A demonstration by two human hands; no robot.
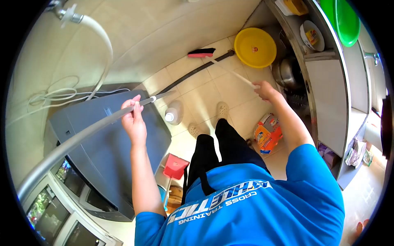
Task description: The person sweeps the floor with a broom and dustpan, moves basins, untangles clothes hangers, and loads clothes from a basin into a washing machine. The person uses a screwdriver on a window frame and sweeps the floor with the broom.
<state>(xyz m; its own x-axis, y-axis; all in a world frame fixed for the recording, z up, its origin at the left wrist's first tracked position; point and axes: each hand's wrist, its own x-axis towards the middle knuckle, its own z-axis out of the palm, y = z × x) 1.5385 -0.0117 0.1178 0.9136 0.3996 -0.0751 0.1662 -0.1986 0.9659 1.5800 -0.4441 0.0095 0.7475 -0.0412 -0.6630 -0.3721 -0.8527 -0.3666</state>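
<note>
My left hand (134, 119) is closed round a grey hose (86, 133) that runs from the lower left over the grey washing machine (119, 151) to a white ring near its thin end. My right hand (266, 91) grips the white handle (236, 74) of a broom, whose pink and black head (201, 53) rests on the tiled floor by the wall. A dark hose (193, 73) lies on the floor and passes under the broom handle.
A yellow basin (255, 47) leans at the back corner. Steel pots (289, 73) sit in the right shelving (328, 94). On the floor are a clear bottle (174, 113), an orange detergent bag (267, 133) and a red dustpan (176, 166). A white hose (102, 39) hangs from a tap.
</note>
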